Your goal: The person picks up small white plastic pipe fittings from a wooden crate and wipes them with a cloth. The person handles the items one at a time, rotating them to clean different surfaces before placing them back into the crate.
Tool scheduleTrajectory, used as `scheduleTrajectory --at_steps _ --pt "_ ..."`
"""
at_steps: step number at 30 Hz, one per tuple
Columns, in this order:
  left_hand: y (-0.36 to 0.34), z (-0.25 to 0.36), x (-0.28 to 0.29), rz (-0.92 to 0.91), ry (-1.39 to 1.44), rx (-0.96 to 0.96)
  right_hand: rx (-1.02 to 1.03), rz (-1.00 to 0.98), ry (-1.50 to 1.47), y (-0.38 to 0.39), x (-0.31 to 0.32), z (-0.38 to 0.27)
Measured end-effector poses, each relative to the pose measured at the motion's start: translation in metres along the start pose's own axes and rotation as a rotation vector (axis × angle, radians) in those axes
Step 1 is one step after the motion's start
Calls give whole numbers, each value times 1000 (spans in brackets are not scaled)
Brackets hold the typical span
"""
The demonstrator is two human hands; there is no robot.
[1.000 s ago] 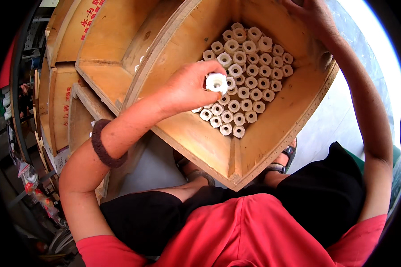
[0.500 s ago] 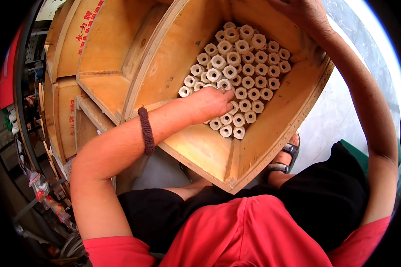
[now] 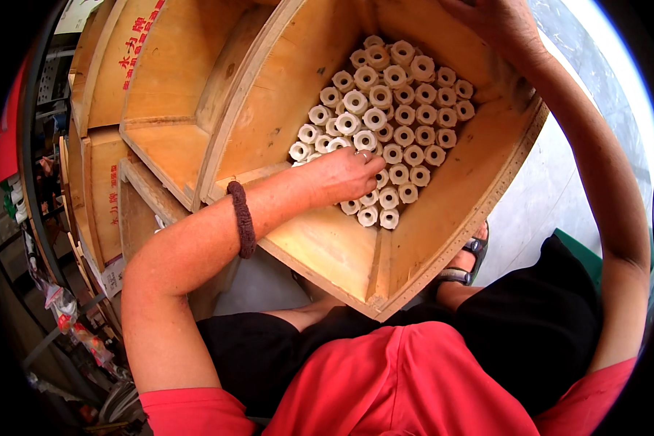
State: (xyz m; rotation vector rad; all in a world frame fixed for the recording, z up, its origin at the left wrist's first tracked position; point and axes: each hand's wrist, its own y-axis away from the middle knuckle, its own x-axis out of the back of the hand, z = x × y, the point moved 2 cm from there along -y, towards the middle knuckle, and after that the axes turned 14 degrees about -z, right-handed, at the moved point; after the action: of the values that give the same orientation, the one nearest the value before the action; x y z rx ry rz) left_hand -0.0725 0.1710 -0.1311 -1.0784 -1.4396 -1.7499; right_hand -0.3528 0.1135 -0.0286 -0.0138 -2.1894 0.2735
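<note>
Inside an open wooden box, tilted toward me, several white plastic fittings stand close together. Each shows a round hole in a notched, roughly six-sided end. My left hand reaches in from the left and bends down over the fittings near the front of the group. Its fingers are curled and close together; their tips are among the fittings, so what they hold is hidden. At the far right, my right hand grips the box's upper edge, with the fingers partly cut off by the picture's top.
More wooden boxes with red markings stand stacked at the left. Beyond them is a dark shelf frame with small goods. My sandalled foot rests on the pale floor beside the box's right side.
My left hand has shifted slightly right and down over the fittings, its forearm and dark wristband moving along. My right hand has stayed almost still at the box edge.
</note>
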Motion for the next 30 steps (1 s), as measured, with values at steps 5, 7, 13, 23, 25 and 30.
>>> scheduleTrajectory --at_steps 5,7,13,23,25,30 --pt "1 -2 -9 -30 38 41 -4 -5 31 -2 0 -5" --pt "2 -2 -3 -63 44 45 7 -1 42 -1 0 -4" --pt "21 -29 8 -4 387 308 30 10 63 -2 -2 3" --pt "22 -48 -13 -86 742 795 103 33 95 -4 -6 10" --pt "17 -50 -10 -131 769 815 93 47 76 -3 -7 9" --pt "17 -53 -13 -164 836 873 104 58 67 -3 -8 8"
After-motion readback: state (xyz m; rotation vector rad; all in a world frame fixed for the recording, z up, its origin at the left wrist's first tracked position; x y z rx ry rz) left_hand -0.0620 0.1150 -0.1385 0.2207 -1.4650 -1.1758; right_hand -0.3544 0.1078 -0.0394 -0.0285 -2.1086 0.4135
